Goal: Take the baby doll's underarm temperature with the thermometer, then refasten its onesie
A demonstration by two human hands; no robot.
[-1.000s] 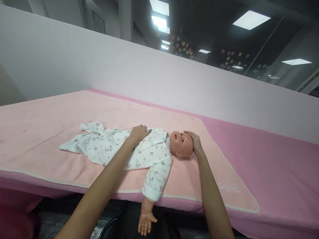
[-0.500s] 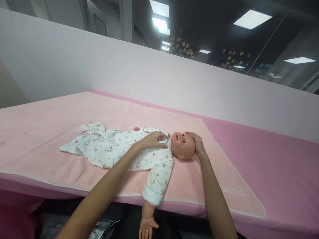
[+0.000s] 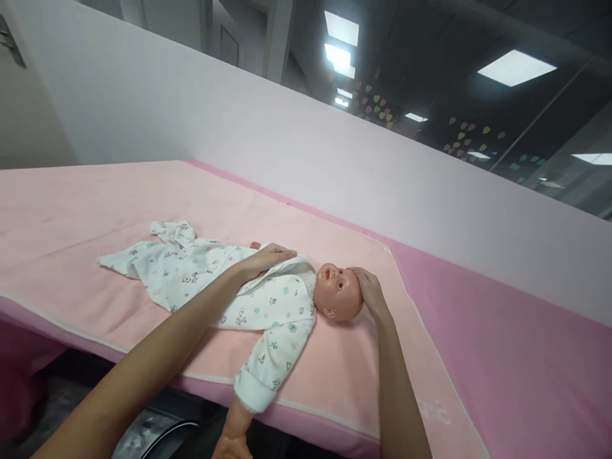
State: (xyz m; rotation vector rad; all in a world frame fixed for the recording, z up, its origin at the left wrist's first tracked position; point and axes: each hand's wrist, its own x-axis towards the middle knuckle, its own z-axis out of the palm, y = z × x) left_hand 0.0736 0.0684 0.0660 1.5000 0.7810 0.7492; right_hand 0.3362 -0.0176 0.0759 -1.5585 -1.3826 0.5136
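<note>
A baby doll lies on its back, its head toward the right. It wears a white printed baby outfit, whose empty-looking legs lie flat at the left. My left hand rests on the doll's chest with fingers stretched out, beside a raised edge of the outfit's front. Whether the fingers pinch that cloth is hidden. Against the crown of the doll's head lies my right hand, fingers extended over the forehead. The doll's near arm hangs past the front edge, its hand partly cut off by the frame.
A light pink mat covers much of a darker pink padded surface. Behind it runs a white low wall with dark glass above. A door handle shows at the upper left.
My left hand has moved from the doll's collar leftward onto its chest, and the outfit's front edge now stands raised. My right hand stays on the head. The view has tilted.
</note>
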